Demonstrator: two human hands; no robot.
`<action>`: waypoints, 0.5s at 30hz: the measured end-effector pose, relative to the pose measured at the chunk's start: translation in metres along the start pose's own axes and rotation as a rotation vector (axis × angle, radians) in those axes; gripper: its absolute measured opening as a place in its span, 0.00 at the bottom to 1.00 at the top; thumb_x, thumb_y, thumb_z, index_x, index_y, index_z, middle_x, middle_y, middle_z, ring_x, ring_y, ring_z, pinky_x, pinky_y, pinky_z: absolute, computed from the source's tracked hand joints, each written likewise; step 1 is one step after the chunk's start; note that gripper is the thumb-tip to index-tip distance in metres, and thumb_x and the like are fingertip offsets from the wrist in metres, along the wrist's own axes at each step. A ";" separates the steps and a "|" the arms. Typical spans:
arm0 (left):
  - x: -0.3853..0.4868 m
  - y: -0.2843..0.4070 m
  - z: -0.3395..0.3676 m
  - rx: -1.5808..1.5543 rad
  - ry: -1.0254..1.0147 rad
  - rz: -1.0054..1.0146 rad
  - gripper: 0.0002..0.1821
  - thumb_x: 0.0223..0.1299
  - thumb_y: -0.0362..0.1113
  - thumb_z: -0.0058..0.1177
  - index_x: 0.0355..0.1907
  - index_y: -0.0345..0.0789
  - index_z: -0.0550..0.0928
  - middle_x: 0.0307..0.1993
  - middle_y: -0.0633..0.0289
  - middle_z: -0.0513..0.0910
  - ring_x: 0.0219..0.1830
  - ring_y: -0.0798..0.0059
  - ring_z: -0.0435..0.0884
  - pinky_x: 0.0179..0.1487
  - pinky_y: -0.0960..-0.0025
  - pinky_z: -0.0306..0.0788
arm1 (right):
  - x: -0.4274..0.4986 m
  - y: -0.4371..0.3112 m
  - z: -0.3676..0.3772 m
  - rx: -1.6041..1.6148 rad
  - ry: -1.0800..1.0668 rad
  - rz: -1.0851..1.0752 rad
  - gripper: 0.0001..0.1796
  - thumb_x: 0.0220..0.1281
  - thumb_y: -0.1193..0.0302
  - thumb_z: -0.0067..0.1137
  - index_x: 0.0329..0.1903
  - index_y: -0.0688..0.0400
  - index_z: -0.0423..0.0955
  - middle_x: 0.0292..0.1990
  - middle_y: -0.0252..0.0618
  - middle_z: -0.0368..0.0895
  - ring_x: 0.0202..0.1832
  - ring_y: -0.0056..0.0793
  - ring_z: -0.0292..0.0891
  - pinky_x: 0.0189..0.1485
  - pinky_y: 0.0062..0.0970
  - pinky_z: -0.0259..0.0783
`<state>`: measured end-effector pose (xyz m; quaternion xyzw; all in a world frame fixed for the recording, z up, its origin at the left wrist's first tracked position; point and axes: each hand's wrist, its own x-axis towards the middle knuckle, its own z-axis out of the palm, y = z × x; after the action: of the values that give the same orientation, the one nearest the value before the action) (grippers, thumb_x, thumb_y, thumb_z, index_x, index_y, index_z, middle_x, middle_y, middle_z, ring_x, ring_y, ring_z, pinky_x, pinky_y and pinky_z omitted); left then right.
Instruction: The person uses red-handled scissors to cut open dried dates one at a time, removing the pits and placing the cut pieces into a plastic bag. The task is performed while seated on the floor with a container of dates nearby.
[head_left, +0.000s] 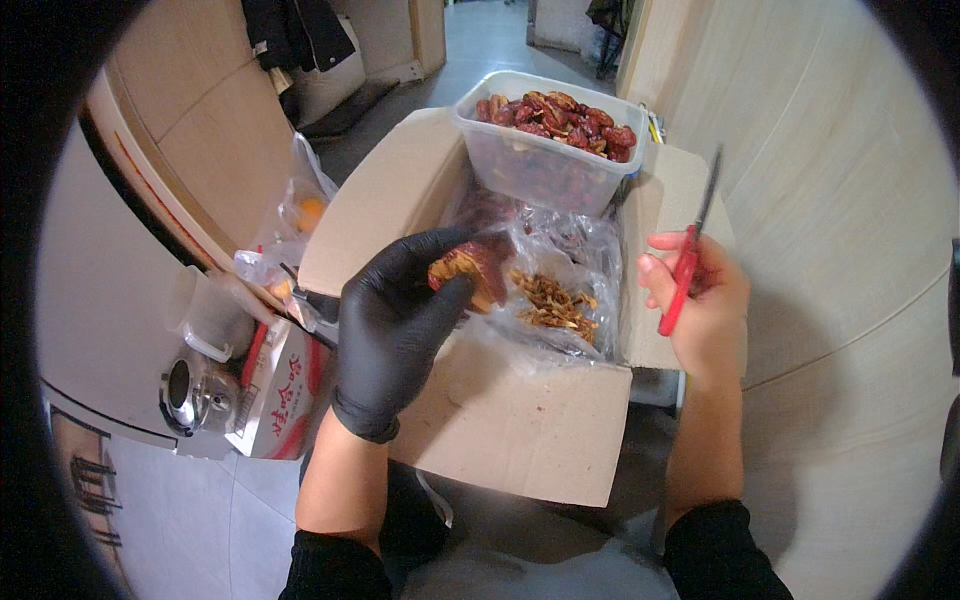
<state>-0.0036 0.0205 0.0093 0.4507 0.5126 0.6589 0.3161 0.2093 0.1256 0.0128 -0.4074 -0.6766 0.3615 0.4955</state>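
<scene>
My left hand (401, 322), in a black glove, holds a dried red date (472, 274), its tan flesh showing, between thumb and fingers. My bare right hand (701, 292) grips the red handle of a small knife (684, 281), its dark blade pointing up and away. Both hands are over an open cardboard box (525, 427) lined with a clear plastic bag (570, 247). Thin brown scraps (559, 304) lie in a heap on the plastic. At the box's far end rests a translucent plastic tub (540, 169) heaped with wrinkled red dates (559, 120).
To the left stand a shiny metal kettle (191, 394), a clear plastic container (214, 319), a white and red carton (277, 390) and a plastic bag (300, 202) with something orange inside. A pale wall panel (840, 187) rises close on the right. Dark clothing (300, 34) hangs at the upper left.
</scene>
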 end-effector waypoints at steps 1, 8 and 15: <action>0.000 0.000 0.000 0.005 -0.003 0.019 0.18 0.53 0.24 0.55 0.49 0.28 0.76 0.43 0.60 0.79 0.43 0.78 0.77 0.49 0.75 0.70 | -0.001 -0.005 -0.003 0.048 0.023 -0.002 0.09 0.54 0.76 0.60 0.39 0.62 0.75 0.22 0.29 0.74 0.22 0.14 0.69 0.26 0.16 0.66; 0.036 0.008 0.012 0.147 -0.102 -0.010 0.15 0.56 0.34 0.57 0.45 0.30 0.77 0.34 0.61 0.81 0.33 0.80 0.79 0.36 0.78 0.74 | -0.006 -0.028 -0.038 0.196 0.205 -0.092 0.10 0.52 0.80 0.61 0.40 0.63 0.75 0.23 0.25 0.72 0.24 0.11 0.66 0.26 0.12 0.60; 0.221 -0.030 0.084 0.037 -0.168 0.180 0.14 0.58 0.42 0.56 0.38 0.32 0.81 0.32 0.64 0.81 0.31 0.79 0.78 0.37 0.76 0.72 | -0.007 -0.031 -0.061 0.137 0.195 -0.119 0.11 0.51 0.80 0.62 0.40 0.62 0.75 0.23 0.25 0.72 0.25 0.10 0.66 0.27 0.12 0.62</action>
<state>-0.0151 0.2558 0.0456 0.5543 0.4537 0.6350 0.2893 0.2629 0.1113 0.0531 -0.3650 -0.6220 0.3355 0.6061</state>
